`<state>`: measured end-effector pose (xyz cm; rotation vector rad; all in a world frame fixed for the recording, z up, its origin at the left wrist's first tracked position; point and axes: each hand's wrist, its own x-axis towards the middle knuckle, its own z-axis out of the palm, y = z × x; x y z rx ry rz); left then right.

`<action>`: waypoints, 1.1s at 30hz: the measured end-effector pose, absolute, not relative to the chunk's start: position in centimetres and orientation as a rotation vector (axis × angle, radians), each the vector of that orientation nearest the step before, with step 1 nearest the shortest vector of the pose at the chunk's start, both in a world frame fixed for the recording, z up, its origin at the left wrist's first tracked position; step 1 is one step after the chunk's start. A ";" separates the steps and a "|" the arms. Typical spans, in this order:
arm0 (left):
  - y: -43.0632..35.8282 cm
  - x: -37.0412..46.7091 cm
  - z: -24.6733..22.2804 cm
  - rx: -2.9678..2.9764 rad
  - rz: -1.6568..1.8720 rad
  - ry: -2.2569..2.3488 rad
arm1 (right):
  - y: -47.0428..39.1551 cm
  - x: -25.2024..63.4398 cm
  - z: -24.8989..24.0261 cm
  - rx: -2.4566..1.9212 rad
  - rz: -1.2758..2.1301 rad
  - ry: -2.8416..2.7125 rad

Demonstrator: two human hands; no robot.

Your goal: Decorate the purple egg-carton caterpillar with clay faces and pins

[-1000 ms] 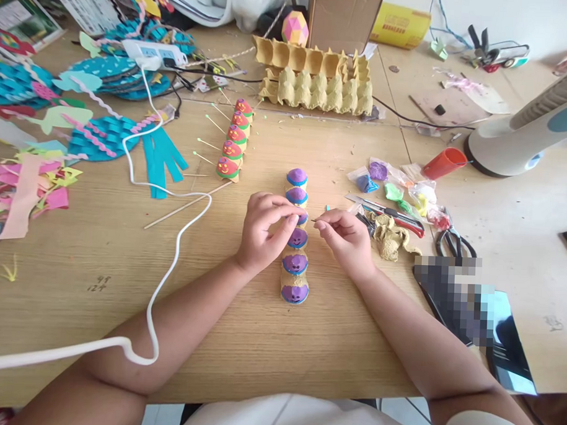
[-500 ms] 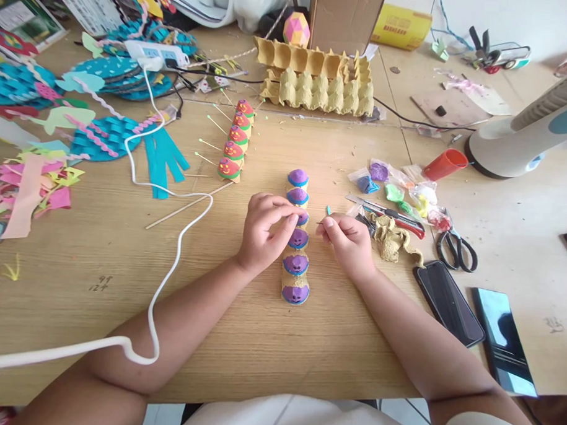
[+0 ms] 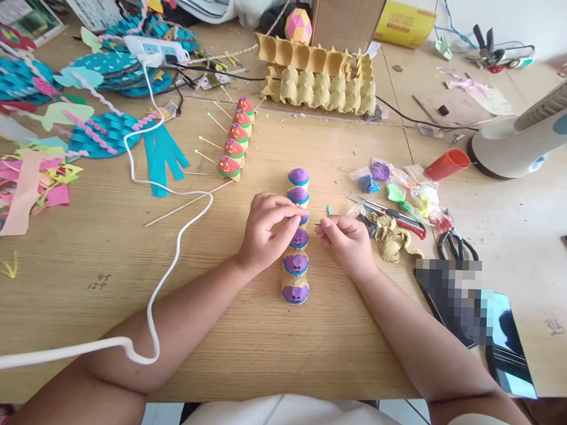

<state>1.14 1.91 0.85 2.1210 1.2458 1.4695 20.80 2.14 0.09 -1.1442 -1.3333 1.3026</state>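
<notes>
A strip of egg-carton cups (image 3: 295,264) lies lengthwise before me, its bumps covered in purple with blue rims; the nearer ones carry small dark faces. My left hand (image 3: 268,232) is over the strip from the left, thumb and forefinger brought close together at the third bump from the far end. Whatever is between those fingertips is too small to make out. Just right of the strip, my right hand (image 3: 348,241) is closed in a pinch on a thin dark piece (image 3: 317,224) that points left. A small teal sliver (image 3: 329,210) shows beyond its fingers.
Left stands a red-and-green cup strip (image 3: 238,133) with pale sticks. Egg cartons (image 3: 322,90) are behind. On the right are clay packets (image 3: 369,184), a craft knife (image 3: 395,217), scissors (image 3: 456,246) and phones (image 3: 511,344). A white cable (image 3: 177,246) crosses my left forearm.
Both hands keep nearly the same pose over and beside the purple strip. The view has shifted very slightly; no object has visibly been moved.
</notes>
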 end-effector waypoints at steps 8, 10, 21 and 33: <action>1.9 1.3 1.0 2.221 1.436 1.171 | 2.2 20.6 0.0 -1.123 1.324 -1.361; 1.9 1.3 1.0 2.221 1.438 1.170 | 2.2 20.6 0.0 -1.103 1.327 -1.360; 2.0 1.2 0.6 2.241 1.416 1.116 | 2.0 20.5 1.2 -1.117 1.293 -1.447; 2.0 1.1 0.6 2.231 1.392 1.156 | 1.9 20.6 1.6 -1.089 1.263 -1.538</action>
